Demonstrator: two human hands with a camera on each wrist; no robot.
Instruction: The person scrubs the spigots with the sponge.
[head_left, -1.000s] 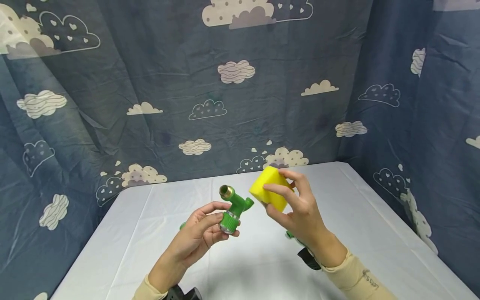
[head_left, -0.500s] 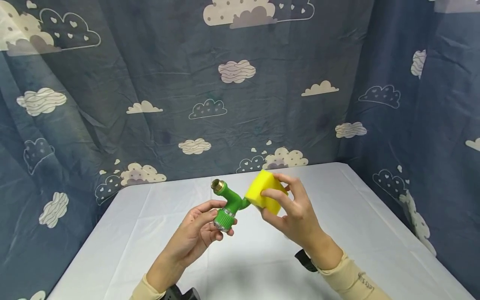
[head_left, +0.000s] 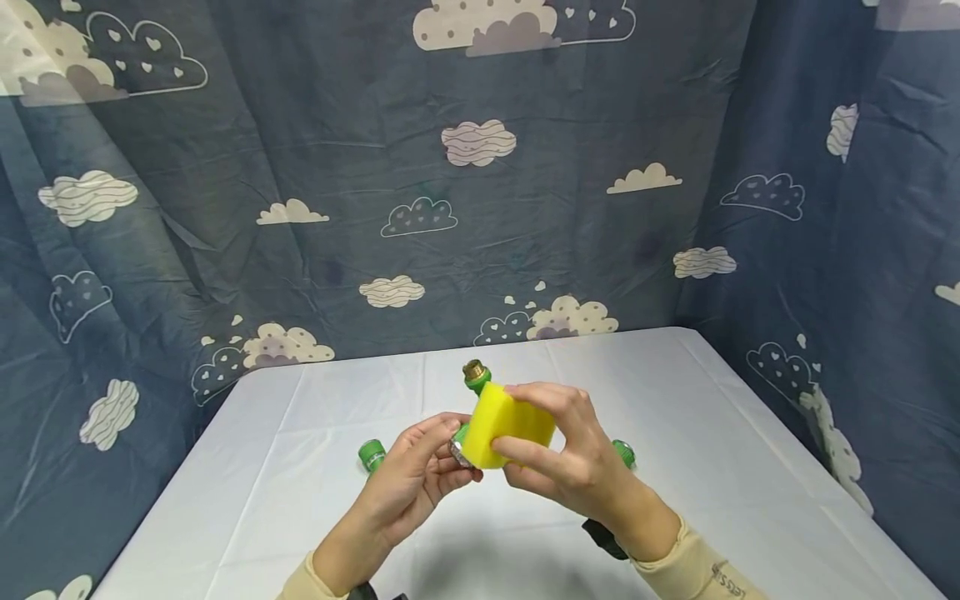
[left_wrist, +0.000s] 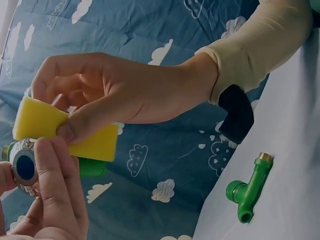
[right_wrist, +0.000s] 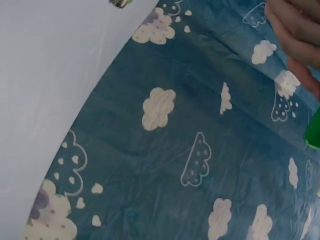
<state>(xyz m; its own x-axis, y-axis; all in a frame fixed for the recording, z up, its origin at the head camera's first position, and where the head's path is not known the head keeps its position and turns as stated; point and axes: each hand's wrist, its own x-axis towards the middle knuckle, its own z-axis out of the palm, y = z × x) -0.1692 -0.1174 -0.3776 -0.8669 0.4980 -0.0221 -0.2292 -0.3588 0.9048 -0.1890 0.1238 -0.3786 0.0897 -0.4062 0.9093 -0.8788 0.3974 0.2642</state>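
A green plastic tap (head_left: 477,382) with a brass threaded end is pinched between the fingers and thumb of my left hand (head_left: 420,471), above the table. My right hand (head_left: 573,454) grips a yellow sponge (head_left: 517,423) by its sides, fingers on one face and thumb on the other. In the head view the sponge covers much of the tap's body and appears to touch it. From the left wrist view, the tap's ribbed metal collar with a dark round opening faces the camera, and the sponge (left_wrist: 92,142) lies against its far side.
Another green tap (left_wrist: 252,192) lies on the white-covered table (head_left: 315,508). In the head view, a green piece (head_left: 371,455) shows beyond the left hand and another green piece (head_left: 624,452) beside the right wrist. Dark cloud-patterned curtains (head_left: 337,167) enclose the back and sides.
The sponge has moved left and down from beside the tap to in front of its body. The tap has turned, with its brass end now up behind the sponge.
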